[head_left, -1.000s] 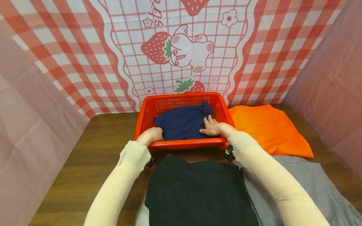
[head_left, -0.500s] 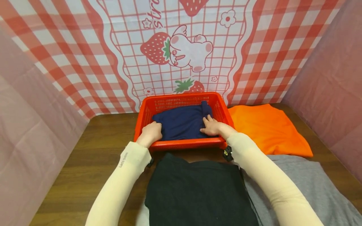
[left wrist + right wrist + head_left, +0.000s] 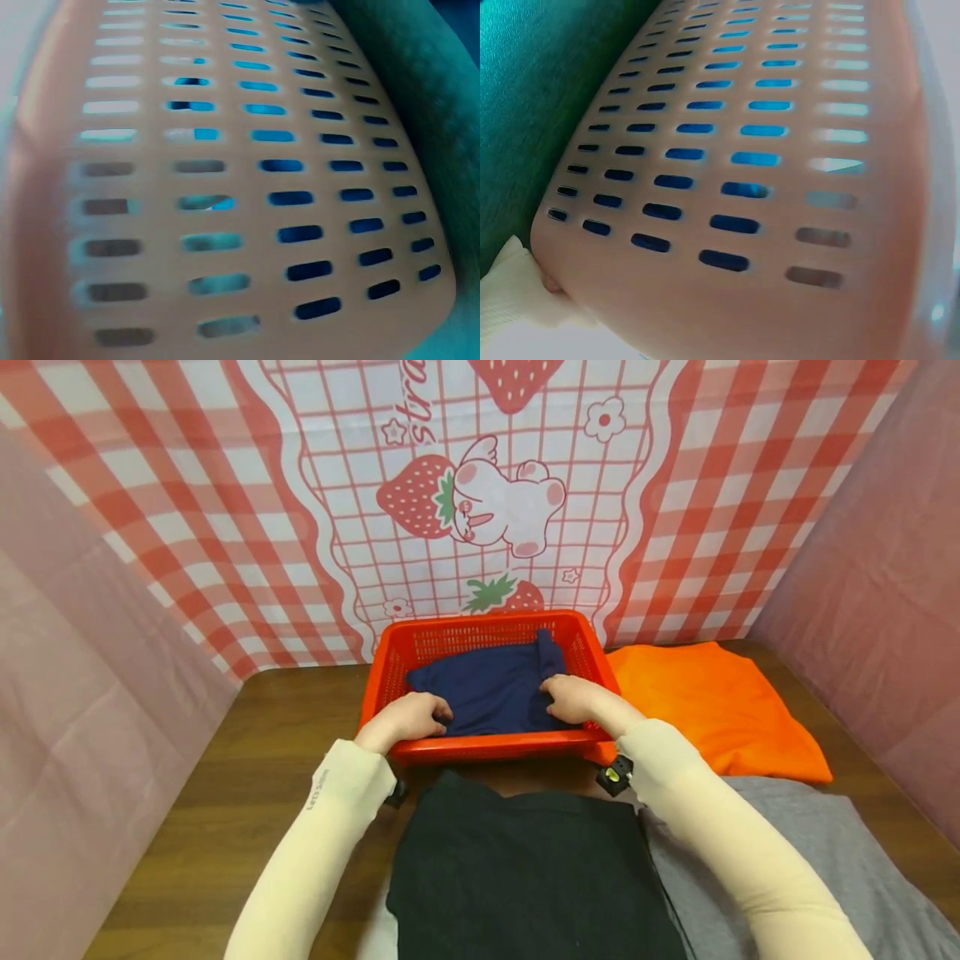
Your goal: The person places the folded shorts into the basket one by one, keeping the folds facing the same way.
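A folded navy garment (image 3: 495, 681) lies inside a red plastic basket (image 3: 487, 746) against the back wall. Reaching over the basket's front left, my left hand (image 3: 412, 714) has its fingertips at the garment's near left part. The right hand (image 3: 576, 697) comes in over the front right corner, fingers bent down at the garment's right side, a gap showing between fingers and thumb. Both wrist views are filled by the slotted outer wall of the basket (image 3: 255, 180), (image 3: 705, 172); neither shows the fingers.
A dark folded garment (image 3: 528, 877) lies in front of the basket, over something white. To the right are an orange folded garment (image 3: 712, 710) and a grey one (image 3: 810, 843). A checked strawberry-print curtain (image 3: 495, 510) hangs behind the wooden table (image 3: 195, 852).
My left hand has turned from a fist-like pose, its fingers now reaching rightward over the garment. The right hand's fingers, spread flat before, are now bent. The garment stays nearly in place.
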`<action>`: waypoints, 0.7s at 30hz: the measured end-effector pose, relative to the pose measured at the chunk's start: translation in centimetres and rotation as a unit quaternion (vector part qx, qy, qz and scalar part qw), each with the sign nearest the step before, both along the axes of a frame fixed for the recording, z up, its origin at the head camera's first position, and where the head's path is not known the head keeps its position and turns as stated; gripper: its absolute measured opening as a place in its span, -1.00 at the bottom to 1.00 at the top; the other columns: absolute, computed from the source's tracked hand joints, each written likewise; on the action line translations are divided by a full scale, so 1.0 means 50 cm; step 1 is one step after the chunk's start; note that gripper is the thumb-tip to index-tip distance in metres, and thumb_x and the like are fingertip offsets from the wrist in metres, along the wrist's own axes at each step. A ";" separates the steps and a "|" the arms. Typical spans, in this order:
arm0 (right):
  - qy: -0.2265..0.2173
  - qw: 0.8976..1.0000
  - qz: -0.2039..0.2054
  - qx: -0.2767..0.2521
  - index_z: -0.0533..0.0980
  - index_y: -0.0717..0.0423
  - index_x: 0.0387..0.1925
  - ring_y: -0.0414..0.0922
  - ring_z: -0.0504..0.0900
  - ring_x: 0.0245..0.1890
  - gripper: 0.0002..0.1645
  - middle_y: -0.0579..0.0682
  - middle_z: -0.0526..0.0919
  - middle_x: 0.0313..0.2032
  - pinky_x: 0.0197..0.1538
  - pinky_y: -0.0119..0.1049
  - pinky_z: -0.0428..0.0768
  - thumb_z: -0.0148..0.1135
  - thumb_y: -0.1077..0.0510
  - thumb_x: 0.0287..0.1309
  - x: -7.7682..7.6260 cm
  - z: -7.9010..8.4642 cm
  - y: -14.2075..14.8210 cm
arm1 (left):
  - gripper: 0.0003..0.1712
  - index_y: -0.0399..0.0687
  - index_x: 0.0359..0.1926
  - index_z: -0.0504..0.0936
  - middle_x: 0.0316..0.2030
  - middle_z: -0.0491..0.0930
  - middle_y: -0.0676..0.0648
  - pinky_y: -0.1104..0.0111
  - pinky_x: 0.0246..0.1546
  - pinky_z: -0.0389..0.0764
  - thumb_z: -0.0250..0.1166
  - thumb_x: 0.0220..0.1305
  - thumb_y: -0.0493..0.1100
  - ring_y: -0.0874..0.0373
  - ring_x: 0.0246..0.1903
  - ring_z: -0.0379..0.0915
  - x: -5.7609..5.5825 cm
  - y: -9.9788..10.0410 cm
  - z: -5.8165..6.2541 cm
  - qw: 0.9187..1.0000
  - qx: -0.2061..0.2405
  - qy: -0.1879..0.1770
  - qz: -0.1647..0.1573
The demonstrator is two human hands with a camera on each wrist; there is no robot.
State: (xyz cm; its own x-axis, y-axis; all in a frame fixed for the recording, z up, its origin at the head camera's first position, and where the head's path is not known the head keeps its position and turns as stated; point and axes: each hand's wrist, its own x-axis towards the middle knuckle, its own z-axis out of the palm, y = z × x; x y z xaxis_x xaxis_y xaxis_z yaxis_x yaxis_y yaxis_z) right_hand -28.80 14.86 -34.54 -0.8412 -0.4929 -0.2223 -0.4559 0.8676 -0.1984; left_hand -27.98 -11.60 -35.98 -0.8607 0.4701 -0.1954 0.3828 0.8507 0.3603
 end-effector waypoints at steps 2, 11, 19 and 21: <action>-0.005 1.000 0.003 0.009 0.36 0.42 0.09 0.19 0.35 0.14 -0.52 0.34 0.42 0.09 0.24 -0.03 0.25 0.07 0.25 0.15 0.008 0.006 0.000 | -0.69 -0.03 -0.01 0.58 -0.04 0.57 -0.05 0.16 0.08 0.39 0.13 0.23 -0.12 0.02 0.00 0.44 0.005 -0.004 0.006 1.000 0.004 -0.027 -0.014; -0.083 0.995 0.007 0.046 0.27 0.39 0.18 0.19 0.33 0.17 -0.50 0.31 0.36 0.16 0.26 -0.01 0.21 -0.10 0.24 0.22 0.019 0.010 0.000 | -0.61 -0.06 0.07 0.54 0.07 0.50 -0.10 0.14 0.19 0.26 -0.07 0.36 -0.06 -0.02 0.14 0.33 0.013 -0.012 0.011 0.999 -0.016 -0.035 -0.034; -0.151 0.987 0.027 0.044 0.11 0.43 0.26 0.19 0.18 0.26 -0.41 0.34 0.20 0.25 0.32 0.00 0.07 -0.11 0.25 0.24 -0.004 -0.004 0.008 | -0.53 -0.11 0.18 0.42 0.19 0.37 -0.15 0.13 0.26 0.14 -0.12 0.35 -0.05 -0.05 0.24 0.19 -0.005 -0.008 0.001 0.990 -0.053 -0.111 -0.070; -0.157 0.986 0.029 0.042 0.09 0.43 0.27 0.20 0.15 0.28 -0.40 0.34 0.18 0.26 0.33 0.00 0.05 -0.12 0.25 0.25 -0.010 -0.005 0.008 | -0.52 -0.12 0.21 0.38 0.22 0.33 -0.16 0.14 0.28 0.11 -0.13 0.35 -0.06 -0.05 0.26 0.14 -0.009 -0.006 0.005 0.986 -0.062 -0.130 -0.081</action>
State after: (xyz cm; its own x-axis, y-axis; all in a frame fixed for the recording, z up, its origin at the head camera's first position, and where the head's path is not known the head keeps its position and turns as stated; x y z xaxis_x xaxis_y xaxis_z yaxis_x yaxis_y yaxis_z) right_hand -29.31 15.28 -34.79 -0.6949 -0.5066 -0.5104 -0.4327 0.8614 -0.2658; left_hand -28.42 -11.89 -35.75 -0.6895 0.5554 -0.4649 0.4254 0.8300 0.3607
